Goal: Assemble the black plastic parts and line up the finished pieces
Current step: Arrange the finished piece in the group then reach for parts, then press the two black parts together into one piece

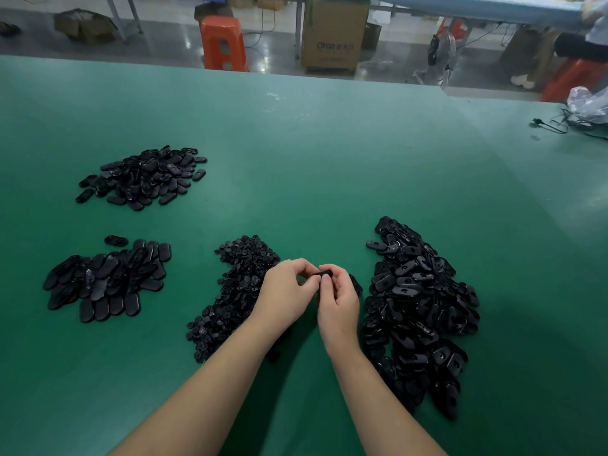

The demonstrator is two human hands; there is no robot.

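I am holding a small black plastic part [325, 274] between my two hands, just above the green desk [329, 153]. My right hand [339, 302] is pinching it with thumb and curled fingers, and my left hand [285, 291] is curling in against it from the other side, fingertips meeting the part; how much of the part my left fingers are gripping I cannot tell, since they are hiding it. Just left of my hands a heap of small round black pieces [235, 291] is lying on the desk, and just right of them a long heap of oval black pieces [418, 311]. Farther left a pile of oval shells [107, 278] is sitting near me, with another pile [144, 176] beyond it. An orange stool [223, 42] and a cardboard box [334, 34] are standing on the floor past the desk.
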